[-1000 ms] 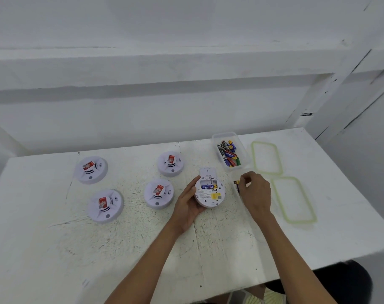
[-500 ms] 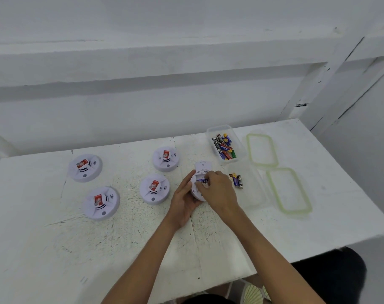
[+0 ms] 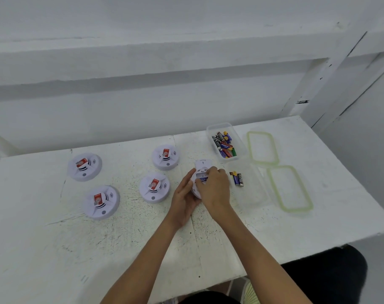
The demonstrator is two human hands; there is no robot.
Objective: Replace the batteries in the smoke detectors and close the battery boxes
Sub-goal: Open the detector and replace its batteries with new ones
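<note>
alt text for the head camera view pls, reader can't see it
A person's left hand steadies an opened smoke detector on a white table while the right hand works at its battery bay. Four more detectors lie to the left; a clear box of batteries, two loose batteries and two green-rimmed lids sit to the right.

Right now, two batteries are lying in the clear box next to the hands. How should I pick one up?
Take the right-hand battery around its middle, thumb and finger on its long sides, coming straight down from above. Both lie flat and side by side in the open clear box, so the outer side is free and the low walls probably make reaching in from the side awkward.
</note>
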